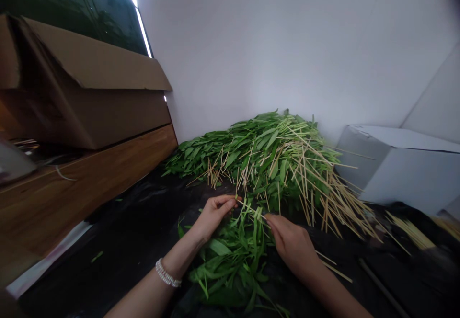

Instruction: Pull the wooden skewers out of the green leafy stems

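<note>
A thin wooden skewer point(249, 207) runs between my two hands, with several green leafy stems point(258, 214) threaded across it. My left hand point(217, 211) is closed in a pinch at the skewer's far-left end, where a small green stem piece shows at the fingertips. Toward the other end, my right hand point(287, 234) is closed around the skewer, its fingertips partly hidden. Below the skewer hang and lie loose leafy greens point(230, 265) on the black plastic sheet point(143, 255). A bracelet of white beads point(167, 274) is on my left wrist.
Beyond my hands, a large heap of skewered greens point(258, 150) lies against the white wall, bare skewer ends sticking out to the right. A cardboard box point(108, 112) stands on a wooden surface point(125, 164) at left. At right are a white box point(409, 174) and a bundle of skewers point(411, 229).
</note>
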A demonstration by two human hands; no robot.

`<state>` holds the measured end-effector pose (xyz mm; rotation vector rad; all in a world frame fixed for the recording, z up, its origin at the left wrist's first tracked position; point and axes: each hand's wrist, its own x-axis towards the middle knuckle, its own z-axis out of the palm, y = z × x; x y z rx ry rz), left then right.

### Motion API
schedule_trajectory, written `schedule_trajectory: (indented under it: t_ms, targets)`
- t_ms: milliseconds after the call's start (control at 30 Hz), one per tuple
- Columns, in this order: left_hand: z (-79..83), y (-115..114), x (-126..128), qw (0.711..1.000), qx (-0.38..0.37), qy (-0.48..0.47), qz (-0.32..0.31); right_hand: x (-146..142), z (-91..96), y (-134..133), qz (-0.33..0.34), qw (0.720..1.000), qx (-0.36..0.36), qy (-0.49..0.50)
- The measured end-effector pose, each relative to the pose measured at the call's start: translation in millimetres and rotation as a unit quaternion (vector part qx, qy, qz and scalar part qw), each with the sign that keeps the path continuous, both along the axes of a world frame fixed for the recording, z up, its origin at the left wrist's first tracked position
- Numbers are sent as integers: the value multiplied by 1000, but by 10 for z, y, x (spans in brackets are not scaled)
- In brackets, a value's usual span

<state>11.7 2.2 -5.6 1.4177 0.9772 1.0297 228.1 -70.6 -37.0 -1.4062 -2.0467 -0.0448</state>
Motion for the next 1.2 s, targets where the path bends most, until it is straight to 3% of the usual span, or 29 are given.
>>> schedule_trajectory:
  t_ms: [267, 567, 700, 1067, 1200]
  targets:
    - [-3, 11, -23, 999, 33, 26, -15, -3, -19, 3, 4, 1000, -10, -12]
    - [-18, -43, 43, 997, 10, 18, -73, -56, -44, 3, 12, 1000, -2, -12]
    - [-6, -22, 32, 998, 15, 20, -53, -35, 17, -2, 15, 1000, 14, 13]
    - [-83, 58, 2, 998, 29, 46, -31, 208, 217, -25, -157, 973, 81, 148]
    - [-112, 58, 1, 991, 81, 100, -34, 227, 255, -29, -187, 960, 91, 189]
